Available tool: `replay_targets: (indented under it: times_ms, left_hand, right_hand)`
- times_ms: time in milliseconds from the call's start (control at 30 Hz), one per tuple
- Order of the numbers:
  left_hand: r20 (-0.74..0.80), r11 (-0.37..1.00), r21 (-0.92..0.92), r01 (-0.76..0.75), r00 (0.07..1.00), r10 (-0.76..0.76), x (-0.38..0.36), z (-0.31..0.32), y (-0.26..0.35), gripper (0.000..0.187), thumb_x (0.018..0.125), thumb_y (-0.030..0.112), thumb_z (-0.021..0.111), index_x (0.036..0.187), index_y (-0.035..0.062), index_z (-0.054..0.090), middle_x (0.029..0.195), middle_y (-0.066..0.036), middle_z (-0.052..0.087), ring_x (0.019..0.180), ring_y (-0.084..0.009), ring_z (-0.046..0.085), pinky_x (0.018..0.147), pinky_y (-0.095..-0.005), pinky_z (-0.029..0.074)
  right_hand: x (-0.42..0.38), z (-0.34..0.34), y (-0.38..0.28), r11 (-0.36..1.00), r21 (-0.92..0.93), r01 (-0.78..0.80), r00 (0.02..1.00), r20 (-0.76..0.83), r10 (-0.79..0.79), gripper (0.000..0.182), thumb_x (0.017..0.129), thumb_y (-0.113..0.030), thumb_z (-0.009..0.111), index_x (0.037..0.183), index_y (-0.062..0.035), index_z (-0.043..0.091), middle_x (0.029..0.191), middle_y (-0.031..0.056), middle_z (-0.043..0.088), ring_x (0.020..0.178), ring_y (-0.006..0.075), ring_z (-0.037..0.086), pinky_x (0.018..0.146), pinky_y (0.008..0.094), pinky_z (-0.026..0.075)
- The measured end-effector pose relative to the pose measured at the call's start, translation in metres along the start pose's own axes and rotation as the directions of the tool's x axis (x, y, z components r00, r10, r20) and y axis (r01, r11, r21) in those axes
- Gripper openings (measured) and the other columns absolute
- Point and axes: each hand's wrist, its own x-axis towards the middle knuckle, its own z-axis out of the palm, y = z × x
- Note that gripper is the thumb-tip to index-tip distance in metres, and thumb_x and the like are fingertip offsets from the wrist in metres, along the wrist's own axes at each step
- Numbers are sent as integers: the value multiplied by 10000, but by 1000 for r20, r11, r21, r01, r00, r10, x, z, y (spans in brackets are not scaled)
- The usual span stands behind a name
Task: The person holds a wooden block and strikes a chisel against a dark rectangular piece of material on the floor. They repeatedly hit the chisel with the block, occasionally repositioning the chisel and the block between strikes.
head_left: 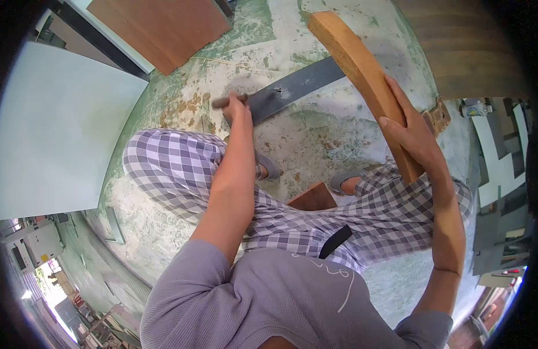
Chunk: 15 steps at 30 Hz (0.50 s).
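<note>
My right hand [413, 129] is wrapped round the lower part of a thick, slightly curved wooden piece [362, 70], which it holds raised at a slant. My left hand [237, 109] grips a short brown handle [229, 101] near the left end of a dark grey board [298, 82]. What the handle belongs to is blurred and partly hidden. The grey board lies on the floor, and its far end passes behind the wooden piece. A small chip or mark shows on its surface.
A reddish-brown panel [164, 29] and a large pale panel [59, 128] stand at the left. A wooden block [313, 198] lies between my feet. A small wooden piece [436, 117] is beyond my right hand. A grey hose [114, 256] runs at the lower left.
</note>
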Motion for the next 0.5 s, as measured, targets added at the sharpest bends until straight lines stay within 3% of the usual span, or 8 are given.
replay_targets:
  times_ms: [33, 100, 167, 200, 267, 367, 400, 500]
  left_hand:
    - [105, 987, 56, -148, 984, 141, -18, 16, 17, 453, 812, 237, 707, 1145, 39, 473, 926, -107, 601, 827, -232, 629, 603, -310, 519]
    - [253, 908, 266, -324, 932, 258, -22, 44, 42, 430, 798, 203, 712, 1114, 16, 489, 874, -100, 611, 815, -222, 625, 647, -323, 507]
    - [337, 739, 404, -539, 839, 428, -43, 71, 65, 470, 779, 208, 727, 1122, 8, 474, 901, -123, 613, 817, -241, 621, 726, -346, 489]
    - [339, 738, 403, -541, 838, 429, -48, 81, 71, 470, 779, 208, 727, 1122, 8, 474, 901, -123, 613, 817, -241, 621, 726, -346, 489]
    - [567, 558, 334, -759, 635, 525, -56, 93, 78, 486, 744, 182, 722, 1115, 4, 464, 922, -146, 622, 831, -247, 619, 798, -338, 471]
    - [686, 586, 258, -768, 573, 448, -71, 103, 71, 367, 739, 85, 681, 1036, 9, 479, 868, -92, 606, 755, -159, 584, 687, -301, 485]
    - [706, 561, 361, -744, 612, 357, -79, 101, 72, 385, 719, 63, 652, 1058, 13, 479, 907, -88, 613, 795, -170, 597, 747, -299, 485]
    - [754, 488, 398, -777, 580, 309, -87, 95, 67, 395, 708, 65, 659, 1059, 15, 486, 935, -88, 620, 830, -177, 611, 771, -303, 488]
  right_hand:
    - [0, 0, 0, 1000, 6, -25, 1000, 6, 25, 758, 785, -319, 615, 1461, -219, 286, 1308, 220, 497, 1069, 316, 575, 896, 371, 454]
    - [1, 1, 7, 1000, -3, 8, 1000, -2, -8, 756, 787, -313, 615, 1462, -222, 284, 1305, 217, 501, 1058, 312, 581, 891, 368, 457]
    - [2, 1, 8, 999, -10, 46, 999, -15, -46, 755, 789, -308, 615, 1462, -224, 281, 1302, 215, 504, 1047, 309, 587, 886, 364, 461]
    - [1, 1, 7, 999, -8, 44, 999, -13, -44, 752, 791, -304, 614, 1461, -227, 281, 1302, 216, 505, 1044, 312, 589, 889, 367, 459]
    - [-1, 1, 8, 999, -6, 38, 999, -12, -38, 750, 792, -301, 613, 1461, -231, 281, 1301, 217, 505, 1041, 316, 591, 891, 370, 456]
    - [0, 1, 10, 997, -45, 64, 997, -42, -66, 749, 787, -312, 613, 1457, -234, 288, 1278, 229, 520, 1036, 337, 594, 891, 380, 451]
    - [0, 1, 10, 998, -36, 51, 998, -30, -52, 750, 785, -325, 611, 1456, -234, 289, 1265, 235, 528, 1042, 345, 590, 892, 383, 447]
    - [-4, 1, 9, 999, -30, 31, 999, -21, -31, 755, 779, -348, 606, 1455, -234, 291, 1244, 242, 540, 1052, 357, 585, 896, 384, 440]
